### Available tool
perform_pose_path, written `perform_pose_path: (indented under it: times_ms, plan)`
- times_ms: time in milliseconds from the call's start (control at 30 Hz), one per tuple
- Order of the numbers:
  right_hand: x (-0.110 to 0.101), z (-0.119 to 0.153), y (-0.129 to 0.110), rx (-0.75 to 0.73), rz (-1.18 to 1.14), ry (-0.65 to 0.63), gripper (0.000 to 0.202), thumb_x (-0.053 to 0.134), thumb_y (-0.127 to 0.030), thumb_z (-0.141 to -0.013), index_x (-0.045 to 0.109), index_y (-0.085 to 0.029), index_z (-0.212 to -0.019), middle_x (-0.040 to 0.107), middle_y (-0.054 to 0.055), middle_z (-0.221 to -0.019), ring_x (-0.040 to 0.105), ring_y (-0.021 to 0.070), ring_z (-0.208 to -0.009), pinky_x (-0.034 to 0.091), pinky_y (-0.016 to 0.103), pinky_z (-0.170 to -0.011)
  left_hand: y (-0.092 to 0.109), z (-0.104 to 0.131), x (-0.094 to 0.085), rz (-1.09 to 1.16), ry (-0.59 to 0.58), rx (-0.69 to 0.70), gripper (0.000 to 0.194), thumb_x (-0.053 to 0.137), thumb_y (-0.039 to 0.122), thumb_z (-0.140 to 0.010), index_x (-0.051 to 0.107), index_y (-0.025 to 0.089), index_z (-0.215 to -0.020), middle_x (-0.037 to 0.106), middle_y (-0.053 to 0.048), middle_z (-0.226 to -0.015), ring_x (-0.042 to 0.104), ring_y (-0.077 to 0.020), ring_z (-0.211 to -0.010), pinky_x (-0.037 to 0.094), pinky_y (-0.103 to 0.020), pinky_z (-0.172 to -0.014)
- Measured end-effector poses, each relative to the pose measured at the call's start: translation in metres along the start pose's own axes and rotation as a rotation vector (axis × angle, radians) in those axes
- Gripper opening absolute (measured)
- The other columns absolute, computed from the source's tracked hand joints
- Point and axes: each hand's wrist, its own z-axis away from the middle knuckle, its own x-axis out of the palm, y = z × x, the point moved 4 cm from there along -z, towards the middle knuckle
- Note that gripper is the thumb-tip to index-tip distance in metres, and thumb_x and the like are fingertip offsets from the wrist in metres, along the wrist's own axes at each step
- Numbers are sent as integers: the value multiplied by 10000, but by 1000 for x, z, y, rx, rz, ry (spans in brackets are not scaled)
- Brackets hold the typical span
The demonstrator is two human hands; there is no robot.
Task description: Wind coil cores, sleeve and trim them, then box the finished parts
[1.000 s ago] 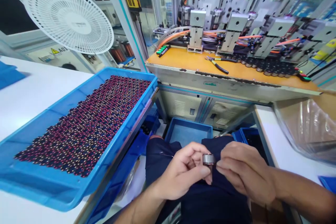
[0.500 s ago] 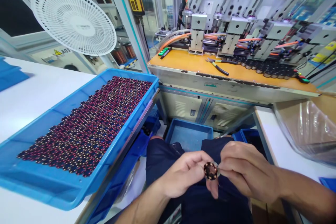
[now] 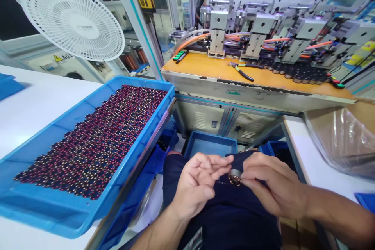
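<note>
Between the thumb and fingers of my right hand [image 3: 274, 183] is a small motor stator [image 3: 234, 177], a ring with a grey metal side and copper-coloured windings at its lower end. It is tilted, so its side faces me. My left hand [image 3: 196, 183] is open just left of it, fingers stretched toward the stator and thumb apart. Whether a left fingertip touches the ring I cannot tell. Both hands are above my lap. On my left, a long blue tray [image 3: 49, 205] holds many packed stators [image 3: 96, 140] with red and gold winding ends.
A white fan [image 3: 79, 23] stands behind the tray. Ahead is a machine with an orange bench [image 3: 202, 66], carrying pliers [image 3: 241, 71], green-capped markers [image 3: 181, 56] and a row of dark cylindrical parts [image 3: 304, 73]. A blue bin [image 3: 211, 144] lies beyond my knees. Plastic-wrapped cardboard [image 3: 342, 140] is at right.
My left hand has let go of the stator and opened, moving slightly up and left. The stator has turned from showing its ring face to showing its side, held by my right hand.
</note>
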Motion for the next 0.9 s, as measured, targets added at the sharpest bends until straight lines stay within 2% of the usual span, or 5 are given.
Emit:
perform_pose_path:
  times_ms: [133, 233, 467, 633, 900]
  plan:
    - [-2, -2, 0, -77, -45, -27, 143, 466, -104, -988, 591, -95, -920, 595, 57, -790, 563, 107, -739, 499, 222, -658, -16, 2, -1, -91, -119, -309, 461, 731, 564, -795, 690, 143, -977, 725, -59, -833, 710, -144, -740, 522, -234, -694]
    - [0, -1, 3, -83, -43, -18, 130, 481, -105, -980, 595, -95, -919, 593, 57, -786, 555, 109, -731, 497, 228, -665, -19, 5, -2, -158, -134, -331, 341, 703, 473, -861, 649, 150, -957, 681, -13, -669, 657, -108, -566, 472, -207, -593]
    - [9, 0, 11, 112, -65, 74, 78, 541, -88, -934, 598, -137, -917, 638, 39, -789, 582, 106, -725, 496, 213, -669, -2, 5, -4, -314, 24, -16, 179, 694, 129, -871, 632, 260, -978, 721, 11, -983, 720, -108, -814, 567, -238, -780]
    - [11, -3, 20, 192, -319, 163, 84, 571, -113, -937, 590, -122, -856, 640, 51, -771, 593, 94, -726, 515, 197, -684, 6, 1, -12, -262, 115, 97, 239, 815, 207, -753, 579, 230, -779, 723, 6, -1016, 695, -204, -1084, 572, -313, -930]
    - [13, 0, 30, 138, -489, 184, 103, 588, -122, -943, 604, -114, -842, 631, 45, -763, 607, 86, -720, 529, 187, -689, -17, -6, -12, -408, -133, -369, 462, 556, 597, -898, 677, 159, -982, 705, -129, -889, 686, -264, -845, 580, -394, -734]
